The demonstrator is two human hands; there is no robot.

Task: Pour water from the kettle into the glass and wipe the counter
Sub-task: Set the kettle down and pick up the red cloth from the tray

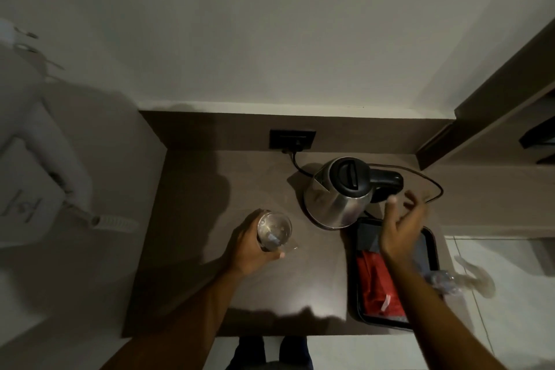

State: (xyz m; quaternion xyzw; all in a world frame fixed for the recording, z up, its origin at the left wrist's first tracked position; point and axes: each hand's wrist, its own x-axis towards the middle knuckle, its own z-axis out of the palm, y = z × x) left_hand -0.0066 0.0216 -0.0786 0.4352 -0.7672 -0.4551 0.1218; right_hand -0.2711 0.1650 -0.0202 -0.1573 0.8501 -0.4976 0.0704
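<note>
Brown counter (210,279): left hand (249,252) fingers clasping glass (274,230), right hand (401,228) fingers spread beside kettle (339,192).

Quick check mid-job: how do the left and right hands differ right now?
The left hand is wrapped around the glass; the right hand holds nothing, fingers spread. The left hand sits over bare counter, left of the kettle; the right hand is above the black tray, near the kettle's handle, and looks motion-blurred. Both are bare.

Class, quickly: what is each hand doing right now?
Left hand: closed around the glass.
Right hand: open, empty, near the kettle handle.
</note>
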